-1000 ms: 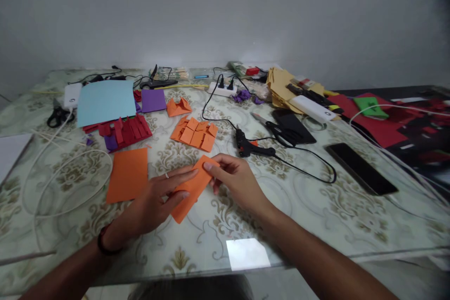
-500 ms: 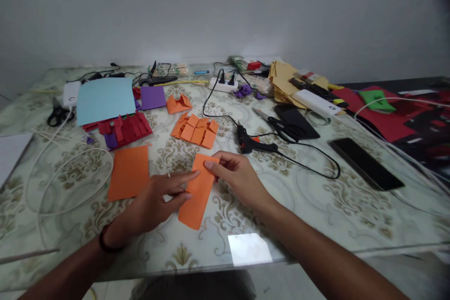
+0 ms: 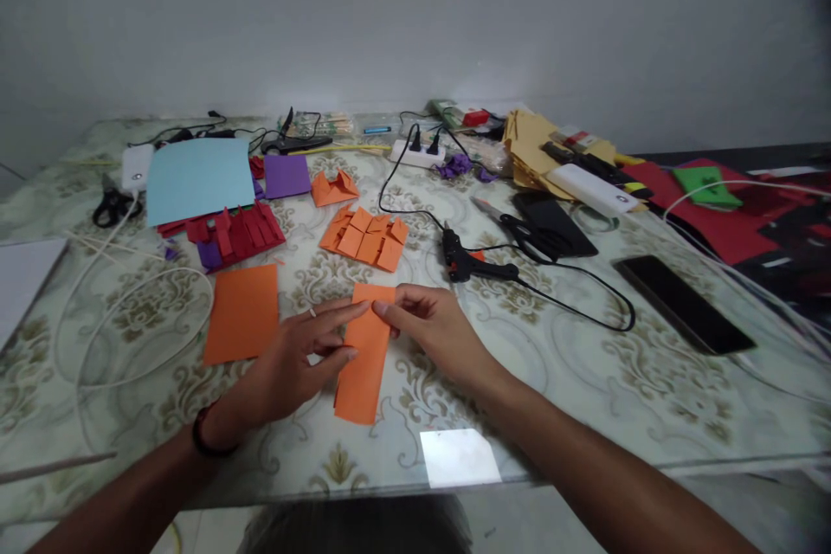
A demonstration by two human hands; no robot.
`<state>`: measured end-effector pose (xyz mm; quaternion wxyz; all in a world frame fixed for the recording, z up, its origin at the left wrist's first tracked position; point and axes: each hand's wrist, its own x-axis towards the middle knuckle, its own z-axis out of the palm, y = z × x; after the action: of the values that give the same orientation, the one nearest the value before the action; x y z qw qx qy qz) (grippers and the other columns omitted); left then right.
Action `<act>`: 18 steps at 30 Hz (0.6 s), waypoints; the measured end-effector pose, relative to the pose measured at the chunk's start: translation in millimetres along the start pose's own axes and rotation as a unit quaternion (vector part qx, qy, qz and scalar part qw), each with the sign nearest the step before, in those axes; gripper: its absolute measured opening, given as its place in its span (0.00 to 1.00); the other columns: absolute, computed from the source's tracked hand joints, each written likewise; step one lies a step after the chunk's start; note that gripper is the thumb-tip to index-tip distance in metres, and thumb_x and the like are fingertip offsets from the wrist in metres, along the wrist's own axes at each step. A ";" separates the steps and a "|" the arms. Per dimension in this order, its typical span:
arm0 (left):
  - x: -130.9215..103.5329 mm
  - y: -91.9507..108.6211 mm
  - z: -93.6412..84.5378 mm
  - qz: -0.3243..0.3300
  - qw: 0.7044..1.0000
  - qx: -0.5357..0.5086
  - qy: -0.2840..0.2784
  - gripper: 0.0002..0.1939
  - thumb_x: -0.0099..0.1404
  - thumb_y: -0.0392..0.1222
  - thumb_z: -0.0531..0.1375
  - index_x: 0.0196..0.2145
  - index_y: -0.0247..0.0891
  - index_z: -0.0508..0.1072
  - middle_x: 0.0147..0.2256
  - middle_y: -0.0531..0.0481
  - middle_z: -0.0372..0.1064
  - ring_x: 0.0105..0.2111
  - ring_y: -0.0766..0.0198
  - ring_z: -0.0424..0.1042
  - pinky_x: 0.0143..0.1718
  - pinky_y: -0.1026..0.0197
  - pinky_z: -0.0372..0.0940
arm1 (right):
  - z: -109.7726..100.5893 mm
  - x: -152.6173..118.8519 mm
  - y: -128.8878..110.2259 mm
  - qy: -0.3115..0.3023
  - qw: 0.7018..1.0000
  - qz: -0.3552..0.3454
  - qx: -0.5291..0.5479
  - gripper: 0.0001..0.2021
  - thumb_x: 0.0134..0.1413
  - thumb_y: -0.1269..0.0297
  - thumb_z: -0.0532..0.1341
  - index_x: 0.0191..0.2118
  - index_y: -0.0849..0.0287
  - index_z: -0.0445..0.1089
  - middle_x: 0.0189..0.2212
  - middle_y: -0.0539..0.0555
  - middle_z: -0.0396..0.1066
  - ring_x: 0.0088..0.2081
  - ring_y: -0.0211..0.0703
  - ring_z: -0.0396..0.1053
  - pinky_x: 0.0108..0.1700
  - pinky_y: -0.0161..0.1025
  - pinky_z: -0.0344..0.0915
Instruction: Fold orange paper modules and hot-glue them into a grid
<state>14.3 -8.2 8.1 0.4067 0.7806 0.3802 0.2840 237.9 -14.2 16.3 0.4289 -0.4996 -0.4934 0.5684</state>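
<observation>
A strip of folded orange paper (image 3: pixel 363 372) lies near the table's front, its long sides running away from me. My right hand (image 3: pixel 425 316) pinches its upper right edge, thumb on top and the other fingers curled at the side. From the left, my left hand (image 3: pixel 305 355) reaches over the strip with index finger and thumb stretched out and apart, their tips resting on it. A flat orange sheet (image 3: pixel 241 312) lies beside my left hand. Beyond the strip are a folded orange piece with flaps (image 3: pixel 364 238) and a smaller folded orange piece (image 3: pixel 334 188).
A black glue gun (image 3: pixel 477 261) with a looping cord lies right of my hands, near black-handled scissors (image 3: pixel 529 235) and a phone (image 3: pixel 685 303). Red folded paper (image 3: pixel 243 235), a light blue sheet (image 3: pixel 200 180) and a white cable (image 3: pixel 139 281) are at left. A power strip (image 3: pixel 417 153) stands behind.
The orange strip has turned slightly, its far end swinging left so it lies straighter. Both hands have moved with it, and the fingertips of the two hands are closer together. The view has shifted a little.
</observation>
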 end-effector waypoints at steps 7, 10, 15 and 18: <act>0.1 -2.9 -0.9 -0.020 1.000 0.012 -0.016 0.19 0.71 0.42 0.63 0.58 0.40 0.79 0.35 0.47 0.84 0.64 0.50 0.71 0.64 0.50 0.67 | 0.7 -1.3 -1.5 0.004 1.000 -0.004 -0.001 0.25 0.53 0.41 0.71 0.24 0.58 0.67 0.20 0.46 0.64 0.24 0.36 0.58 0.30 0.37 0.53; 0.5 -1.4 -1.1 -0.019 1.000 0.002 -0.024 0.18 0.72 0.42 0.62 0.57 0.40 0.80 0.30 0.49 0.83 0.63 0.51 0.72 0.65 0.50 0.66 | 0.4 -1.1 -2.1 0.005 1.000 -0.008 0.001 0.25 0.52 0.41 0.71 0.24 0.58 0.67 0.20 0.46 0.64 0.24 0.35 0.58 0.30 0.37 0.53; -0.4 -1.9 -1.0 -0.017 0.999 -0.017 -0.046 0.27 0.72 0.41 0.62 0.67 0.36 0.70 0.24 0.51 0.79 0.64 0.52 0.70 0.58 0.51 0.71 | 0.1 -1.1 -2.7 0.006 1.000 -0.002 0.013 0.25 0.51 0.41 0.72 0.24 0.58 0.69 0.21 0.47 0.65 0.25 0.36 0.60 0.31 0.37 0.55; -0.9 -4.7 -0.7 -0.020 0.998 -0.028 -0.051 0.28 0.71 0.41 0.63 0.67 0.37 0.69 0.31 0.49 0.83 0.65 0.53 0.69 0.56 0.55 0.72 | -0.3 -0.5 -2.6 0.004 1.000 -0.006 0.016 0.25 0.50 0.40 0.72 0.24 0.58 0.69 0.21 0.47 0.66 0.25 0.36 0.61 0.31 0.37 0.57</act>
<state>11.6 -6.8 4.4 0.4525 0.7750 0.3662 0.2461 238.3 -14.3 19.0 0.4420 -0.4920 -0.4854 0.5718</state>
